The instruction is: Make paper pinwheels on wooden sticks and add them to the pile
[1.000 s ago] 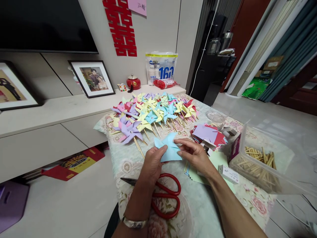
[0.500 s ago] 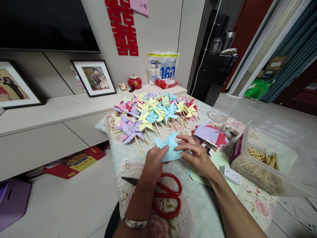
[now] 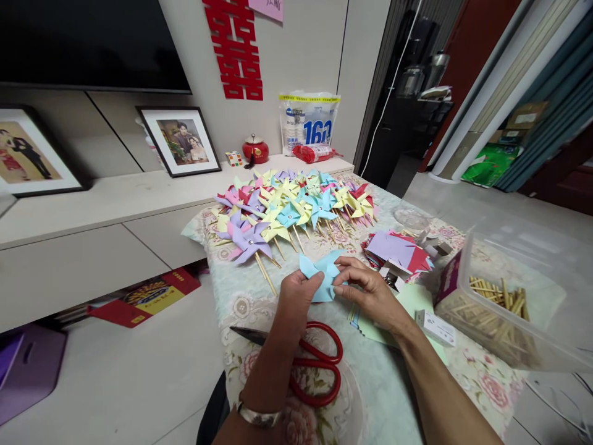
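A light-blue paper pinwheel piece [image 3: 328,272], partly folded, is held up over the table between both hands. My left hand [image 3: 299,300] pinches its near left side, thumb on top. My right hand [image 3: 365,287] grips the right edge between thumb and fingers. Under my left forearm lie large scissors with red handles [image 3: 319,364], their dark blades pointing left. Beyond my hands rests a crowd of finished pinwheels [image 3: 291,210] in yellow, blue, purple, red and pink on wooden sticks. A stack of purple and red cut paper [image 3: 396,250] sits beyond my right hand.
At the right stands a clear plastic bin [image 3: 486,327] of short wooden sticks. A small white box [image 3: 435,327] lies on pale-green paper [image 3: 417,303]. A flowered cloth [image 3: 482,377] covers the table. Behind it, a cabinet [image 3: 106,210] holds framed photos and a bag of cups [image 3: 309,123].
My right fingers have closed in on the blue paper's right edge, and a flap there looks folded further inward. The camera view has shifted slightly; the other things lie as before.
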Tool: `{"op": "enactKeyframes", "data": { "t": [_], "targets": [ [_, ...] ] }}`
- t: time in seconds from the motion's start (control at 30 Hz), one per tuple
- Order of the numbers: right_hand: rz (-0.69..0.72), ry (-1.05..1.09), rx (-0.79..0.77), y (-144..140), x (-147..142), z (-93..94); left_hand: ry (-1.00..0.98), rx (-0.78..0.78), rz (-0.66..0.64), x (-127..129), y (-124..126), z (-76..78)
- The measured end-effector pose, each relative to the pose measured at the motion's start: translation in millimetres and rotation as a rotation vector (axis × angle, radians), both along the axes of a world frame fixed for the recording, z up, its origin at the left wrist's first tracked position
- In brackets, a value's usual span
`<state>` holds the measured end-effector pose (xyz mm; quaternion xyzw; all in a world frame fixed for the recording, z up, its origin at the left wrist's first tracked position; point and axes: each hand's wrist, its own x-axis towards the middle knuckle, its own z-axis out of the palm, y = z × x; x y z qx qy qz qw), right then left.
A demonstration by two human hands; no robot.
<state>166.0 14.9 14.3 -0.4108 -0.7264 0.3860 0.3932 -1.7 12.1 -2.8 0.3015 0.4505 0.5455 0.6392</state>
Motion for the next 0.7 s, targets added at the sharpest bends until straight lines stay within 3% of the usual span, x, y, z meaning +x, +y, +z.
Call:
{"op": "enactKeyframes", "data": {
  "t": [0.37,0.7],
  "targets": [
    [-0.189,-0.017,-0.019,-2,-11,-0.3,0.066,0.001,0.013,9,-1,3.2],
    [-0.231,-0.058,0.004,-3,-14,-3.3,0.151,0.023,0.032,8,-3,2.4]
  ]
}}
